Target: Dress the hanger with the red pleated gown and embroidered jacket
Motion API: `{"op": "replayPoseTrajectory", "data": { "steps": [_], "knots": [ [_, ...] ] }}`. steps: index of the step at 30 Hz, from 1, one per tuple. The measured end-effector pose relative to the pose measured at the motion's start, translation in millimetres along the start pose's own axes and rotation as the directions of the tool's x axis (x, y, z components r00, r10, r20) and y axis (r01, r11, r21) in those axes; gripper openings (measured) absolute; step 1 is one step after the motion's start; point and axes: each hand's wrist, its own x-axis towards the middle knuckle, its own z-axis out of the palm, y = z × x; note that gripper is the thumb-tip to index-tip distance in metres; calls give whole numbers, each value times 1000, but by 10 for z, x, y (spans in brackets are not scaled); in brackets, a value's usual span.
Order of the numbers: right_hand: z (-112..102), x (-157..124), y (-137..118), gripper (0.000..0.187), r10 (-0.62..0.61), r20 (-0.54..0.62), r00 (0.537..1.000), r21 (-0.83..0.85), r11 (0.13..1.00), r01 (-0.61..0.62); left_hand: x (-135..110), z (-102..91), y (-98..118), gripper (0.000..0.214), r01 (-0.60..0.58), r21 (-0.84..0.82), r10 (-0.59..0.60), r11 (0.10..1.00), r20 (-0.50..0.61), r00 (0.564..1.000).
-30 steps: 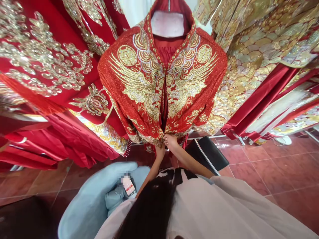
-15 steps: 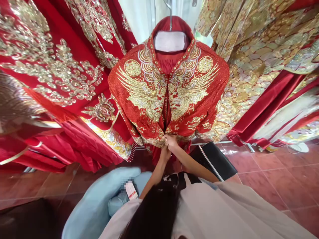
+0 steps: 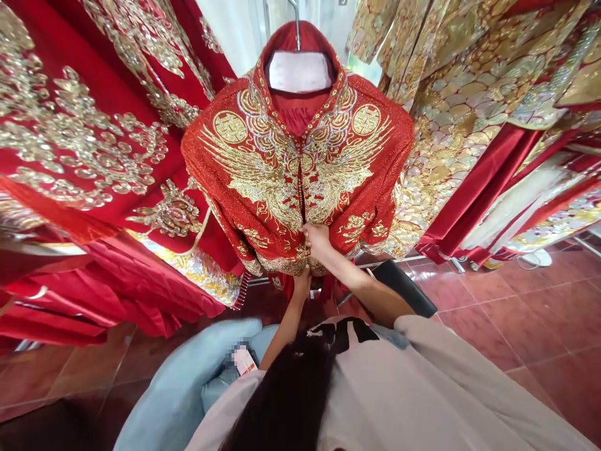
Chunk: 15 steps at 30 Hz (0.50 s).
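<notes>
A red jacket point(image 3: 211, 153) with gold embroidery hangs in front of me on a hanger with a metal hook point(image 3: 297, 28) and a white middle piece point(image 3: 299, 71). Its front edges meet along most of the chest, leaving a narrow dark gap above my hands. My right hand point(image 3: 316, 241) is closed on the front edge, fingers pinched at the lower end of that gap. Lower down, my left hand point(image 3: 302, 282) grips the embroidered hem at the centre front; its fingers are partly hidden by the cloth.
Red garments with beaded gold trim point(image 3: 79, 125) hang at the left. Gold scale-patterned garments point(image 3: 469, 125) hang at the right. A black flat-sided object point(image 3: 406, 288) stands on the red tiled floor point(image 3: 507, 313) behind my right forearm.
My right hand has moved up the front edge, away from my left hand, which stays at the hem. The jacket's front gap has narrowed. The whole view has shifted slightly.
</notes>
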Motion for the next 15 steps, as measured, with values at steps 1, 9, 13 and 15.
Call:
{"op": "replayPoseTrajectory", "data": {
  "steps": [1,9,13,15],
  "knots": [
    [41,-12,-151,22,-23,32,999,6,1000,23,-8,-11,0,41,1,-1,-1,1000,-7,1000],
    [258,-414,-1327,21,-455,320,831,24,881,473,-232,-37,-50,55,-90,18,91,996,-85,992],
    [248,-596,-1479,23,-599,399,694,51,770,636,-360,-35,-53,58,-158,35,161,987,-112,981],
    [246,-546,-1378,21,-582,362,728,39,790,612,-342,-6,-77,59,-147,42,151,988,-114,982]
  ]
}}
